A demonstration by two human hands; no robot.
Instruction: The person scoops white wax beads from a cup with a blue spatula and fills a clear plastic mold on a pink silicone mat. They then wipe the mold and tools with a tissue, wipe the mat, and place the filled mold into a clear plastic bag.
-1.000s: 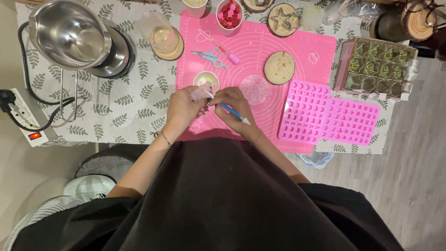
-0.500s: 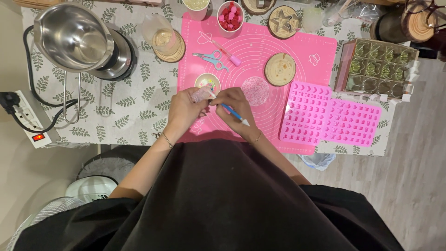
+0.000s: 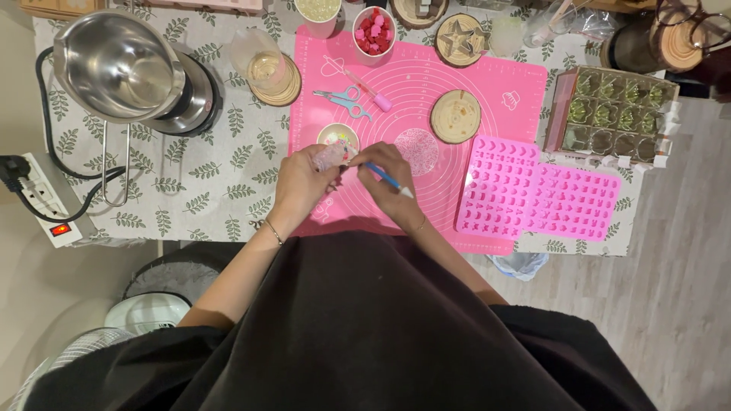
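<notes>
Both hands close together, left hand (image 3: 304, 179) fingers pinched, right hand (image 3: 390, 183) curled in a pen grip

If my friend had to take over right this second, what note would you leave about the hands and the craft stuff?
Left hand: grip closed on a small clear piece, held above the pink mat.
Right hand: grip closed on a blue-handled tool, tip at the piece.
The small bowl of bits sits just beyond the hands; the scissors lie further back. The pink moulds lie to the right.
Done: piece picked up, tool in hand.
Left: I cannot tell how far the piece is finished.
</notes>
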